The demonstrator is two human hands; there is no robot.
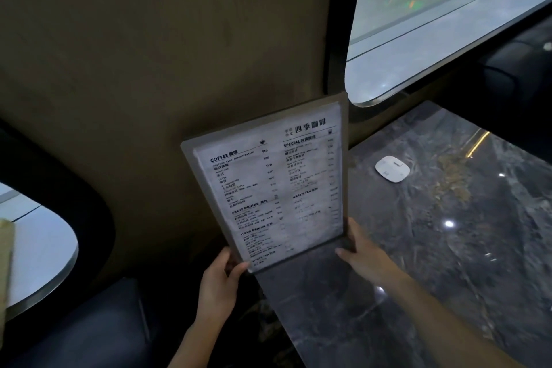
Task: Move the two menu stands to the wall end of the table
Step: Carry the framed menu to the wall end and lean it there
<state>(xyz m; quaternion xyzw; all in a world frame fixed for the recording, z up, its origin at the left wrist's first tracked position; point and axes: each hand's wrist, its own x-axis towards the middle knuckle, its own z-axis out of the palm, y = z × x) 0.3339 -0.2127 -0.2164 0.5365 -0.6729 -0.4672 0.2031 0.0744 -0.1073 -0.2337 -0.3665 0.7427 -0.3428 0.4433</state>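
Note:
A flat menu stand (pixel 268 185) with a printed drinks list stands tilted at the near left corner of the dark marble table (pixel 418 263), close to the brown wall (pixel 149 69). My left hand (pixel 219 281) grips its lower left corner. Its lower right edge is held by my right hand (pixel 361 251), fingers wrapped behind the panel. Only this one menu stand is in view; whether a second panel sits behind it is hidden.
A small white rounded device (pixel 392 169) lies on the table beyond the menu. A window (pixel 448 18) runs along the upper right. A dark seat (pixel 89 323) is below left, with another pale table (pixel 38 248) at the far left.

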